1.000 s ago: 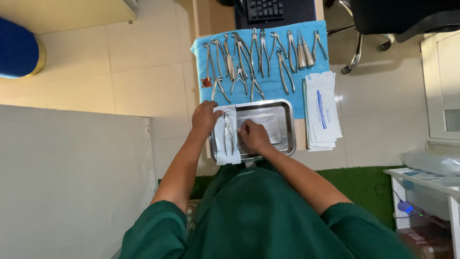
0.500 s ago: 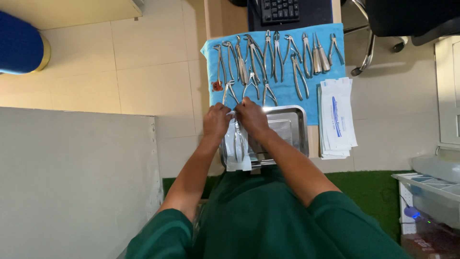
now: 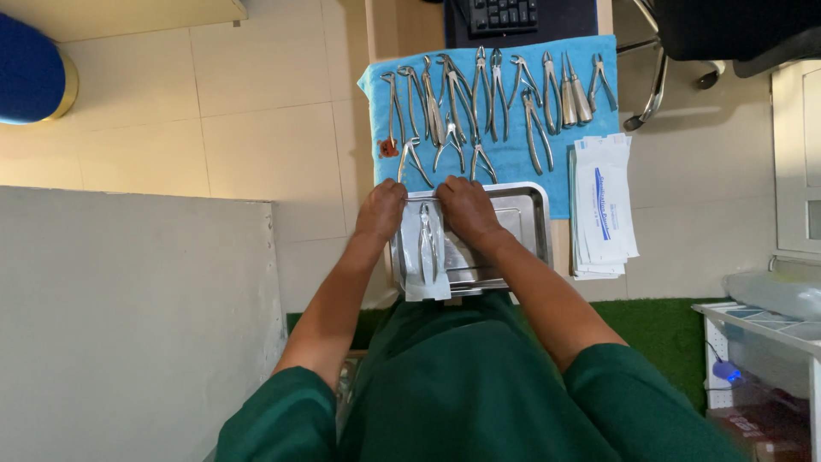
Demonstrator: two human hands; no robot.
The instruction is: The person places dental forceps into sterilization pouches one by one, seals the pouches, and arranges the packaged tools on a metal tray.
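Gripping the far end of a clear sterilisation pouch (image 3: 425, 248), both hands are meeting over the near-left part of a steel tray (image 3: 523, 224). The left hand (image 3: 380, 210) is pinching the pouch's top corner at about 10 o'clock from the pouch's middle, its fingers curled tight on the edge; the right hand (image 3: 463, 210) is pressing and holding the same top edge at about 1 o'clock, fingers bent down onto it. Inside the pouch a pair of metal forceps (image 3: 427, 242) is lying lengthwise, handles pointing toward the person, and the pouch is hanging a little over the tray's near rim. At 12 o'clock from the hands, a blue cloth (image 3: 522, 158) is carrying a row of forceps and pliers (image 3: 487, 103), laid side by side. At 3 o'clock from the tray, a stack of flat pouches (image 3: 603, 205) is resting on the table (image 3: 560, 248), just beside the tray. A dark keyboard (image 3: 500, 14) is sitting beyond the cloth.
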